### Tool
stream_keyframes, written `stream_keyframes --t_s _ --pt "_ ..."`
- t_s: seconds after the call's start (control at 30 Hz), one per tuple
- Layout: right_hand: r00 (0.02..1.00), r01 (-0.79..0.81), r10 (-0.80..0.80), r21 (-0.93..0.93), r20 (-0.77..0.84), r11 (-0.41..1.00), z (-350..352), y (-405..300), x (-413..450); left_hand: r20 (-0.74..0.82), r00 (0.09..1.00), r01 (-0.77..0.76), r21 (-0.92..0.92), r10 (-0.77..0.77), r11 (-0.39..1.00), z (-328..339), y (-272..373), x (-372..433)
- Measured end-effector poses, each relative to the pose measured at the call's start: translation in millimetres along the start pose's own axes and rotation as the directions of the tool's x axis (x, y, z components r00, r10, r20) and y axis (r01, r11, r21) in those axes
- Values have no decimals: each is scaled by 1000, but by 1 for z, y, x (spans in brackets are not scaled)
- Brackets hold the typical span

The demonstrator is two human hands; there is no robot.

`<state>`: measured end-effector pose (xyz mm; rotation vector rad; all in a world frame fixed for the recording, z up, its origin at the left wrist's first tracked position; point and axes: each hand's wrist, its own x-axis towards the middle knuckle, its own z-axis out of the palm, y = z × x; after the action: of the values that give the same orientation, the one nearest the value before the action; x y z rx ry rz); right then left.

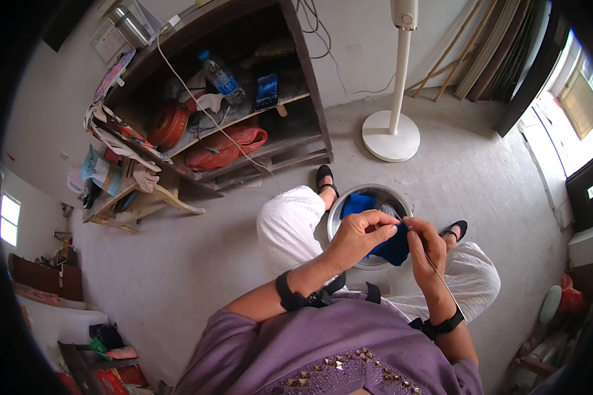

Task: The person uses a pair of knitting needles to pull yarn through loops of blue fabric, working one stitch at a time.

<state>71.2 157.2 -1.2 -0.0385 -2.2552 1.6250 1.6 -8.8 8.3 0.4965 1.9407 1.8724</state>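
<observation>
Between my two hands hangs a dark blue knitted piece (pixel 394 251), its upper edge at my fingertips. My left hand (pixel 358 233) pinches that edge between thumb and fingers. My right hand (pixel 426 247) grips a thin knitting needle (pixel 444 284), which runs back along the wrist. The tips of both hands nearly meet, and they hide the stitches. Below, on the floor between my feet, stands a round metal basin (pixel 332 222). Inside it lie a brighter blue knitted piece (pixel 360 203) and some pale grey yarn (pixel 388 209).
A dark wooden cabinet (pixel 321 113) holds a water bottle (pixel 222 79), a phone (pixel 267 91), a red round tin (pixel 169 123) and a red plastic bag (pixel 227 147). A white stand with a round base (pixel 390 136) is beyond the basin. A small wooden stool (pixel 178 200) is at left.
</observation>
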Motion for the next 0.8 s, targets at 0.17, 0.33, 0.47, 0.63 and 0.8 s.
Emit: stream_keyframes --t_s 0.17,0.33,0.47,0.63,0.8 --pt "990 -135 123 223 65 966 1 13 -3 41 999 -24 23 23 999 3 -1 0" --pt "989 -148 139 356 49 923 3 12 -2 76 997 -31 25 29 999 4 -1 0" --pt "991 -136 125 334 54 933 -2 14 -2 117 993 -32 -20 34 999 5 -5 1" --pt "992 -126 128 281 12 951 -14 13 0 140 990 -26 35 20 999 2 -10 3" --pt "990 -115 136 335 -37 935 -25 21 3 265 939 187 140 -219 972 -8 2 2"
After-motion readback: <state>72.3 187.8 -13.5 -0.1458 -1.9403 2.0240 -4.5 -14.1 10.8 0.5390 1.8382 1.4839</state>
